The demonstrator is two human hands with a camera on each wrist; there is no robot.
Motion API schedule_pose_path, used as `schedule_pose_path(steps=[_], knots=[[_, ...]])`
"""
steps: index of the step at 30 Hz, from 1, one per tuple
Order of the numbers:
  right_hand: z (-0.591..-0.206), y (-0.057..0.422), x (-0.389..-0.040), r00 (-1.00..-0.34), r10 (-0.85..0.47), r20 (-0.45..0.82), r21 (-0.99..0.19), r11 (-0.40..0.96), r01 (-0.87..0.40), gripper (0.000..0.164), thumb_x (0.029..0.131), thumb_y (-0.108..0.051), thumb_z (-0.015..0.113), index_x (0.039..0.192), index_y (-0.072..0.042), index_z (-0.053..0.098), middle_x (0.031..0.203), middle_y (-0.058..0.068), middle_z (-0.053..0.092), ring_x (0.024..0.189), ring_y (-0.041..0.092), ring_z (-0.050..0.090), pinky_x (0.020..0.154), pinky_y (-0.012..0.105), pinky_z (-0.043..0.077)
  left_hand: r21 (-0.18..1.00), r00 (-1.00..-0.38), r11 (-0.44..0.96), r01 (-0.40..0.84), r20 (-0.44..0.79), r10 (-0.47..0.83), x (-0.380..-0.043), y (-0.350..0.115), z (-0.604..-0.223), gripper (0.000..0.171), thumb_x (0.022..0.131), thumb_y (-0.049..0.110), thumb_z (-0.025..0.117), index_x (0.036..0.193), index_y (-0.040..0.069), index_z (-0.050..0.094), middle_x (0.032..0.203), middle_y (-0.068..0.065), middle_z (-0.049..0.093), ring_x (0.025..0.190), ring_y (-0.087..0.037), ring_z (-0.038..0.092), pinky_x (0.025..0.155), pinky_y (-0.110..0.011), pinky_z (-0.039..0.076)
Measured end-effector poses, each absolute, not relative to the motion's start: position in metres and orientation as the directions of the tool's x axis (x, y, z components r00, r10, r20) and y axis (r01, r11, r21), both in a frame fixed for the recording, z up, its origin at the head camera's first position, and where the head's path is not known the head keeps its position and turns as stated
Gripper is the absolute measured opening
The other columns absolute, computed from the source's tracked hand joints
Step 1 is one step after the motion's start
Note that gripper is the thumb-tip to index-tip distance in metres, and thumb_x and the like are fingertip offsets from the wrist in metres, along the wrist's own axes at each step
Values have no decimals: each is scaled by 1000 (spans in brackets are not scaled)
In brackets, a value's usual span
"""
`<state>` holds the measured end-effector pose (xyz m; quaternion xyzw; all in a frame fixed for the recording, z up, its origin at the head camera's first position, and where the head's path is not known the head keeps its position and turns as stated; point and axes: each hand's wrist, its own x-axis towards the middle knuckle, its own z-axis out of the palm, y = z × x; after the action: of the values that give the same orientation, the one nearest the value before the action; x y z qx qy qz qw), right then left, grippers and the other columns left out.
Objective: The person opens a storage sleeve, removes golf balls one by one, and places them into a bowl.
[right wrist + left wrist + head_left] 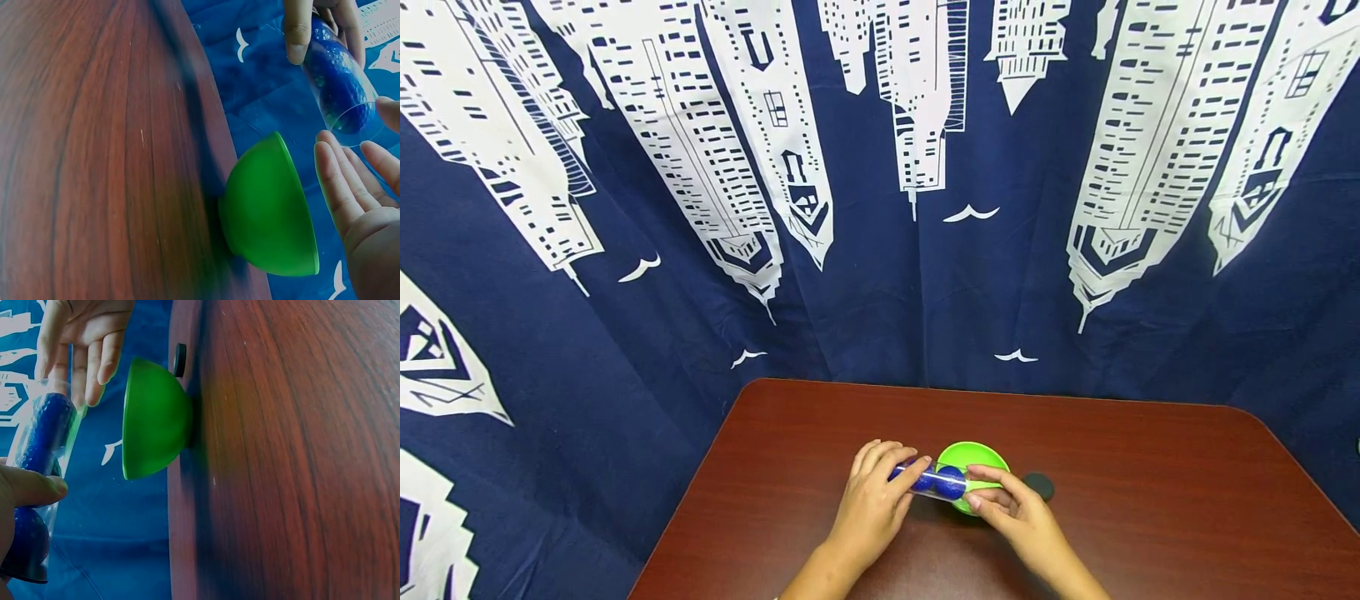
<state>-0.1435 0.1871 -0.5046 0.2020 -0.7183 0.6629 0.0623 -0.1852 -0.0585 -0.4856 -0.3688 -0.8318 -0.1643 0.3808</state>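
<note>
Now grips the clear tube [934, 481] of blue balls [951, 482] in the left hand [872, 498] above the green bowl [968, 452], with the tube's long axis near nine-to-three o'clock and mouth at three, just beside the nearer, loosely spread right hand [1018, 512].

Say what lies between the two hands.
In the head view, the clear tube of blue balls, gripped by the left hand, reaches toward the right hand; the green bowl shows partly behind it.

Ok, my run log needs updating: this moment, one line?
left hand: grips clear tube, blue balls inside; right hand: at open end; green bowl: upright beneath tube; dark disc: on table
</note>
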Motion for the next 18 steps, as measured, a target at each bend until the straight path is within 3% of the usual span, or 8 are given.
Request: schedule_pose_path(steps=[7,18], knots=[[-506,188,-144,-940,-203,275,-955,57,-292,38,98,0,61,134,9,53,109,10,72,99,6,72,82,27,61,3,-438,675,738,764,475,-185,-57,-486,57,71,11,86,124,24,71,122,2,67,120,-21,59,110,-49,45],[-503,187,-141,-946,-197,258,-956,89,-279,38,98,-1,61,134,6,54,109,14,71,98,9,73,82,30,62,49,-456,671,740,770,447,-182,-57,-490,55,73,9,85,124,24,71,120,2,68,118,-20,59,108,-51,46]])
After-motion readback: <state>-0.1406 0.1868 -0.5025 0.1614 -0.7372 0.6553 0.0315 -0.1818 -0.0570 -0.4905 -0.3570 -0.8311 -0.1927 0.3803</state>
